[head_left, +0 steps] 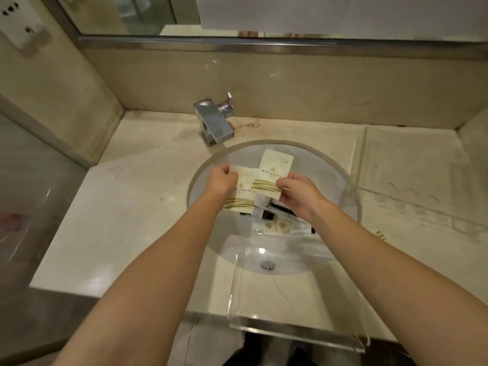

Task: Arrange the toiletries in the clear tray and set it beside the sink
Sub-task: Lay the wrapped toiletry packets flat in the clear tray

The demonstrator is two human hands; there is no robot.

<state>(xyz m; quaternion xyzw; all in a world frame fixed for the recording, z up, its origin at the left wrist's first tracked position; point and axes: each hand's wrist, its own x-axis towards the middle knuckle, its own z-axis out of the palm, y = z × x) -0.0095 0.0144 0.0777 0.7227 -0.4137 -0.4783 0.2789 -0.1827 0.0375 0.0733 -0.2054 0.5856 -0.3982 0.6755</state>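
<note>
A clear acrylic tray lies across the sink's front rim, one end over the basin. In its far end lie small toiletries: round pale soaps, dark bottles and other packets. My left hand pinches a cream packet with green stripes by its upper left corner. My right hand pinches a second, taller cream packet at its lower right edge. Both packets are held above the tray's far end, overlapping slightly.
The oval sink sits in a beige marble counter, with a chrome faucet behind it. A folded white towel lies on the counter right of the sink. A mirror runs along the back wall.
</note>
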